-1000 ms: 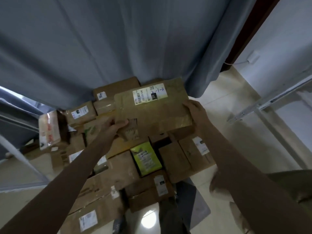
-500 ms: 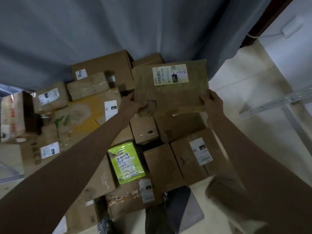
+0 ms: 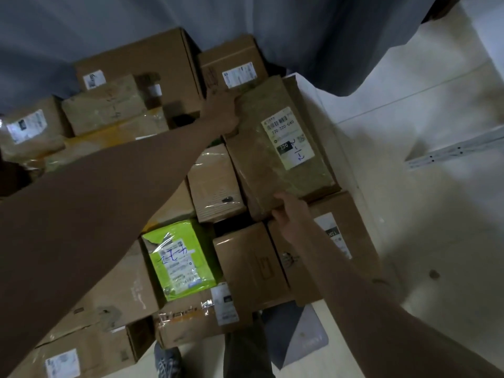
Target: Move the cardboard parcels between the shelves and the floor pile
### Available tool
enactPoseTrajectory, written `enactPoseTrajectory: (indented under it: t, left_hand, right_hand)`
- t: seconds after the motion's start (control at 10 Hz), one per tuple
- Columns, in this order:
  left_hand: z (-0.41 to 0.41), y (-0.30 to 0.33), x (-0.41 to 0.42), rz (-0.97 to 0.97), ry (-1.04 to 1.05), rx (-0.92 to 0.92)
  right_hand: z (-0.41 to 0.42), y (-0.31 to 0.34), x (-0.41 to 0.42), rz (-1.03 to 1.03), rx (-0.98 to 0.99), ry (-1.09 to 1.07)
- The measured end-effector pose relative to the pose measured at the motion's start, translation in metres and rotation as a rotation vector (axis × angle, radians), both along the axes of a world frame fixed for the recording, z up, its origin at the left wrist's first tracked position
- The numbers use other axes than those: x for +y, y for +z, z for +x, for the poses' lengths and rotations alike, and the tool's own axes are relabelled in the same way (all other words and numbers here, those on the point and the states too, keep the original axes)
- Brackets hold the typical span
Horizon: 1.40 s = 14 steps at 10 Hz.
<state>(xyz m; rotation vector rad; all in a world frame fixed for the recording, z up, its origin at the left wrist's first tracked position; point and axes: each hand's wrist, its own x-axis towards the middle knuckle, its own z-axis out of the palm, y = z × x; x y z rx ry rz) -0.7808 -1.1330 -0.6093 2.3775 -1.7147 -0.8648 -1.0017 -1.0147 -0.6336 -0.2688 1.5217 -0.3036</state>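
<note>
Head view: a flat brown cardboard parcel (image 3: 275, 148), tape-wrapped with a white shipping label, lies atop the floor pile's right side. The left hand (image 3: 222, 111) grips its far end; the right hand (image 3: 289, 214) grips its near edge.

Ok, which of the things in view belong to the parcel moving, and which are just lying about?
Job:
- labelled flat parcel, held by left hand and right hand
- floor pile, including lime-green parcel and big carton

Lying about:
- grey curtain
- white metal rail
- grey mat

"220" + "220-220-040" on held parcel (image 3: 283, 148) label (image 3: 287, 137).
</note>
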Motion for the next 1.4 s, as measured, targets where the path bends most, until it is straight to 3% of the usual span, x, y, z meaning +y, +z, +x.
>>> enactPoseTrajectory:
  t: [0.3, 0.5, 0.6, 0.7, 1.0, 1.2, 1.4]
  left_hand:
    - [-0.016, -0.052, -0.006, 0.192, -0.16, 0.103]
    - [-0.012, -0.064, 0.016, 0.263, -0.205, -0.031]
    - [-0.017, -0.058, 0.034, 0.236, -0.175, -0.001]
    - [-0.021, -0.037, 0.062, 0.214, -0.14, 0.033]
    - [0.039, 0.088, 0.167, 0.261, 0.034, 0.097]
    - [0.104, 0.206, 0.24, 0.107, 0.126, 0.093]
    - [0.164, 0.312, 0.362, 0.051, 0.295, 0.099]
  right_hand:
    - [0.008, -0.021, 0.021, 0.109, -0.094, -0.063]
    - [0.008, -0.017, 0.021, 0.264, -0.155, -0.194]
    - [0.011, 0.001, 0.018, 0.136, -0.123, -0.007]
    - [0.011, 0.022, 0.017, 0.195, -0.104, -0.011]
    - [0.041, 0.145, 0.023, 0.015, -0.053, 0.177]
    - [0.104, 0.251, 0.049, -0.248, -0.015, 0.446]
    - [0.18, 0.346, 0.13, -0.522, -0.033, 0.73]
